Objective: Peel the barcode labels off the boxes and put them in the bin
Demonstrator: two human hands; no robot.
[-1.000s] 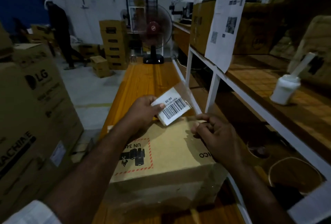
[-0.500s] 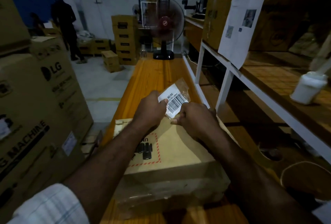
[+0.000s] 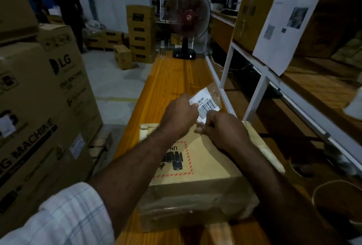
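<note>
A brown cardboard box (image 3: 195, 168) with a red-dashed warning mark lies on the orange wooden table (image 3: 172, 80). Above its far edge a white barcode label (image 3: 207, 105), with clear tape around it, is held between both hands. My left hand (image 3: 180, 115) pinches the label's left side. My right hand (image 3: 221, 129) pinches its lower edge, knuckles over the box top. The label is off the box surface. No bin is clearly visible.
Large LG cartons (image 3: 39, 111) stack on the left. A white-framed shelf (image 3: 262, 80) with boxes, hanging paper sheets (image 3: 290, 19) and a white bottle (image 3: 354, 105) runs along the right. A red fan (image 3: 186, 23) stands at the table's far end. A person (image 3: 70, 7) stands far left.
My right hand rose from the box top and took the label's lower edge next to my left hand. The label now crumples between both hands. The view has tilted and shifted.
</note>
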